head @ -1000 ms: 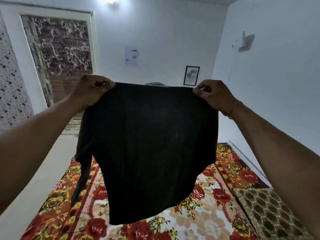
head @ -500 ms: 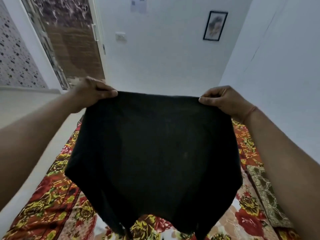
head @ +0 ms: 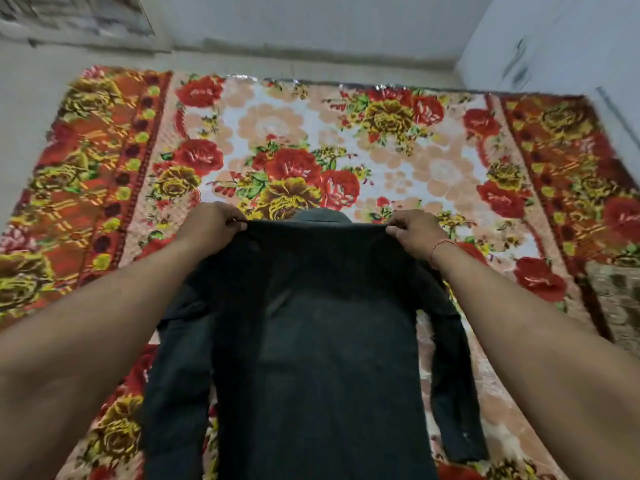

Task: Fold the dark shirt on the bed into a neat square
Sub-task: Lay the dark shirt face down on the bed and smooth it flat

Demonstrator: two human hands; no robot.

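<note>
A floral bed cover (head: 346,140) in red, yellow and peach is spread across the whole bed, with pale floor and wall seen beyond its far edge. The dark shirt (head: 318,358) is held out over the near part of it, back panel facing up, a long sleeve trailing down each side. Its top edge is pinched at the left shoulder by the left hand (head: 211,225) and at the right shoulder by the right hand (head: 415,233), both closed on the cloth. A thin red thread (head: 437,247) is worn on the right wrist
</note>
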